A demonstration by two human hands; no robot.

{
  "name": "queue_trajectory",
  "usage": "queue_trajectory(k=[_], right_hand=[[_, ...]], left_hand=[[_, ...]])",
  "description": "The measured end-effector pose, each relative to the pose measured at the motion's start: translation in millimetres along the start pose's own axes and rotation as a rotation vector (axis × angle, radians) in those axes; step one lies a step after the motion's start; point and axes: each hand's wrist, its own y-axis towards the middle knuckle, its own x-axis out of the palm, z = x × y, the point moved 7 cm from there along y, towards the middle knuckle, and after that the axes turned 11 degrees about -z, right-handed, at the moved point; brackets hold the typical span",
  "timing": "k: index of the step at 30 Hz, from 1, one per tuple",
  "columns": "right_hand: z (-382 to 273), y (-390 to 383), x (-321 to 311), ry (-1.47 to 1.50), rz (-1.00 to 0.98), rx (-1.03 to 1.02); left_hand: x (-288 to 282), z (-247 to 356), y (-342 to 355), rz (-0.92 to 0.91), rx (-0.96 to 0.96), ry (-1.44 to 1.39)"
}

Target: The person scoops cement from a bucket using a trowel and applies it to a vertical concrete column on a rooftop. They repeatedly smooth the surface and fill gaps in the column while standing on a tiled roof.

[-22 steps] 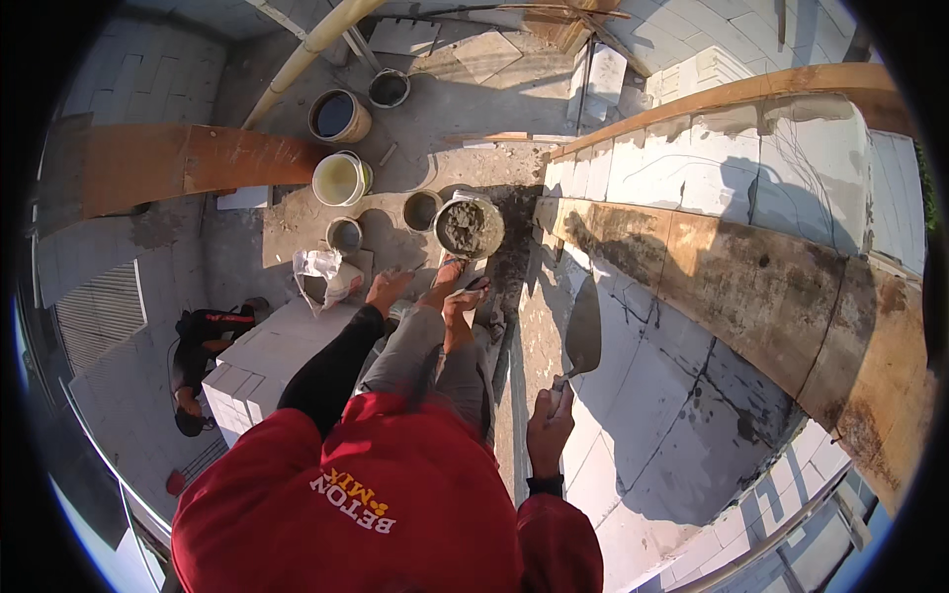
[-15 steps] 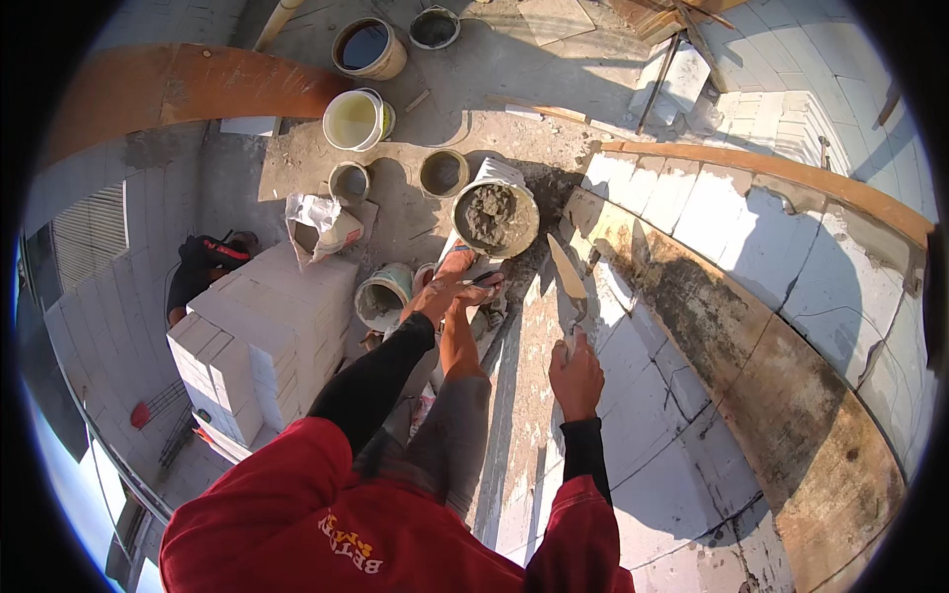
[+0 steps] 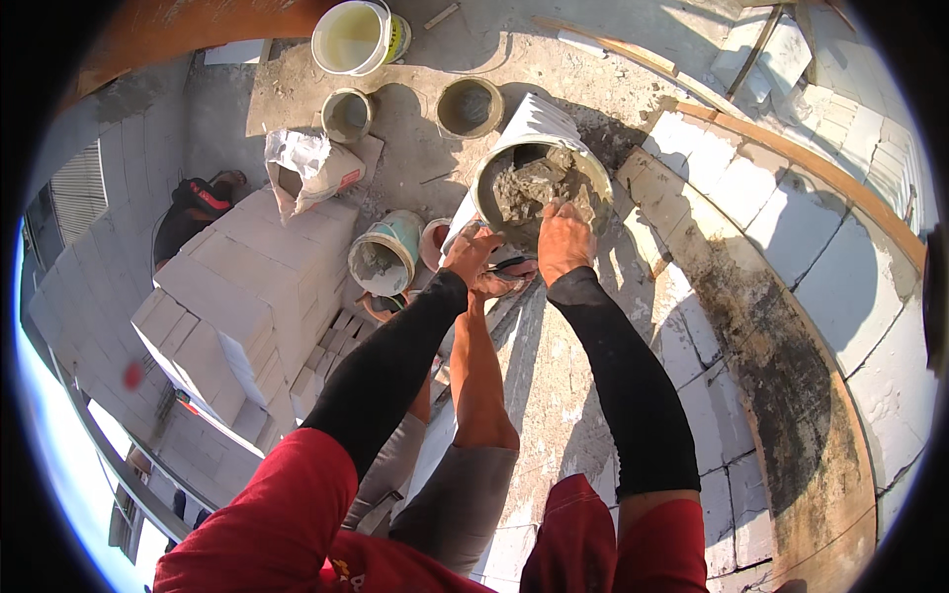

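though the left grip (image 3: 473, 252) is unclear, the right grip (image 3: 566, 240) clenches a trowel hidden in mortar (image 3: 534, 186).

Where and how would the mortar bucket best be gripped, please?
I'd grip the mortar bucket by its left rim, coming from the left: its round mouth seems tipped toward the camera, leaving that edge exposed, while the right hand covers the near-right side.
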Motion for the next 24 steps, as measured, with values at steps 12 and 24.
queue_trajectory(k=[12, 24], right_hand=[[109, -51, 22, 0.396, -0.101, 0.099], [31, -32, 112, 1.098, -0.147, -0.089]], left_hand=[[-8, 14, 13, 0.249, -0.607, -0.321], [24, -55, 11, 0.192, -0.506, -0.717]])
